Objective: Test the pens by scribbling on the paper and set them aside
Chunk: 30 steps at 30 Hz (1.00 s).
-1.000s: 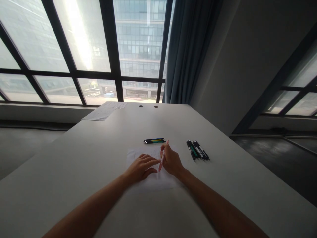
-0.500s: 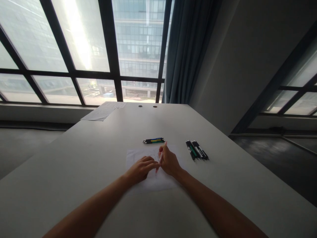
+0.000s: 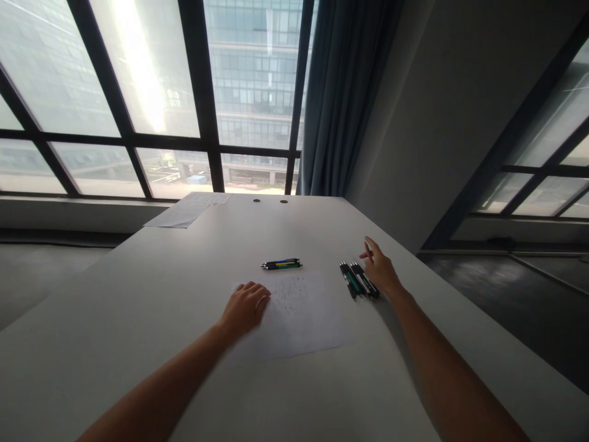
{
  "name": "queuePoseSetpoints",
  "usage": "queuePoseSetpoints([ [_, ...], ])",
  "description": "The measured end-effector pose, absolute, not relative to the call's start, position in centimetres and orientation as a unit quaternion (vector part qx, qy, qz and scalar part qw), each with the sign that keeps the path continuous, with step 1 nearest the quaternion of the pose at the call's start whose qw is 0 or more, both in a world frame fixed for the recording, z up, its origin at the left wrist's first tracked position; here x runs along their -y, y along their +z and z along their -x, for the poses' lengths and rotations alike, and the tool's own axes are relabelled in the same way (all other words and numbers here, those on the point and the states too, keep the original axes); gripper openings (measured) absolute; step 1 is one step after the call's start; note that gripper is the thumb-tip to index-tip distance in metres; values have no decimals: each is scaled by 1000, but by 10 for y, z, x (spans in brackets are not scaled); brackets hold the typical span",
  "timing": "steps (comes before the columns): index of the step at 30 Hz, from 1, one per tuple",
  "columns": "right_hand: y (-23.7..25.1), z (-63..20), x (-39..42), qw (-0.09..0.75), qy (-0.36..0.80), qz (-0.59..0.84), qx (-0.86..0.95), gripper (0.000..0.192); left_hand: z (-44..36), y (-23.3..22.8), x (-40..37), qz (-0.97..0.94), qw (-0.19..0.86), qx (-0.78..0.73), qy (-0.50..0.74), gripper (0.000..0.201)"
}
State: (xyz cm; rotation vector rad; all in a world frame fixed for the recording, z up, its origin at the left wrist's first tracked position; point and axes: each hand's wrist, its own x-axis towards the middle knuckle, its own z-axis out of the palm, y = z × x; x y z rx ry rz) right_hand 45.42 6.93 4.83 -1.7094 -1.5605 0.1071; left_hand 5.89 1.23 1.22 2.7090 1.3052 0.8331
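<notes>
A white sheet of paper (image 3: 299,316) with faint scribbles lies on the grey table (image 3: 138,294). My left hand (image 3: 245,307) rests palm down on the sheet's left edge and holds nothing. My right hand (image 3: 380,269) hovers at the right, just beside a row of dark pens (image 3: 359,280), with its fingers stretched toward the far side. Something thin may lie along its fingers, but I cannot tell if that is the pink pen. A second small bunch of pens (image 3: 281,264), with blue, yellow and green barrels, lies just beyond the sheet.
Loose papers (image 3: 184,212) lie at the table's far left corner, near two round cable holes (image 3: 270,201). Large windows and a dark curtain (image 3: 340,98) stand behind the table. The table's right edge drops to a dark floor.
My right hand left the sheet and swung right to the row of dark pens. My left hand slid back to the sheet's left edge. The scribbled middle of the paper is now uncovered.
</notes>
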Motion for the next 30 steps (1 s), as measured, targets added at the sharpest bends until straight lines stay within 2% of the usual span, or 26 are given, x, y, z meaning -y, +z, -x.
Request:
queuePoseSetpoints([
  [5, 24, -490, -72, 280, 52, 768, 573, 53, -58, 14, -13, -869, 29, -434, 235, 24],
  [9, 10, -493, -76, 264, 70, 778, 566, 31, -56, 14, -13, -868, 42, -442, 222, 24],
  [14, 17, -487, -72, 273, 49, 777, 565, 31, -54, 12, -14, -867, 51, -440, 226, 25],
  [19, 31, -425, -71, 299, 2, 698, 651, 29, -54, 10, -15, -867, 52, -436, 235, 21],
  [22, 28, -361, -80, 274, 23, 617, 738, 19, -53, 9, -16, -867, 51, -432, 243, 19],
  [24, 24, -325, -87, 240, 9, 554, 797, 21, -53, 8, -16, -866, 52, -430, 251, 17],
  [30, 18, -289, -100, 174, -38, 557, 811, 17, -53, 9, -15, -863, 57, -438, 246, 15],
])
